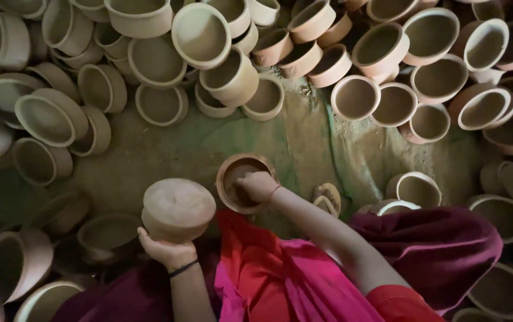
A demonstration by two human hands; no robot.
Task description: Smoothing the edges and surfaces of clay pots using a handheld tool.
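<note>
I count two pots in play at my hands, and far too many around them to count: dozens of clay pots ring the floor on every side, grey-beige ones [48,116] heaped on the left and top, pinker ones [441,74] piled to the right, many tipped on their sides with mouths facing me.

My left hand [167,250] is cupped under an upturned pot [178,209], fingers curled up around its lower edge so its flat base faces the camera; it is held just above my lap. My right hand [257,186] reaches forward into a reddish-brown bowl [229,173] standing on the ground, fingers bent down inside it; I cannot tell whether they pinch anything there. The bowl sits just right of the held pot, close but apart.

A patch of dusty green ground cloth [304,143] lies bare beyond the bowl. One sandal [328,198] lies just right of my right forearm. Pink cloth [280,280] and maroon cloth [447,244] cover my lap below.
</note>
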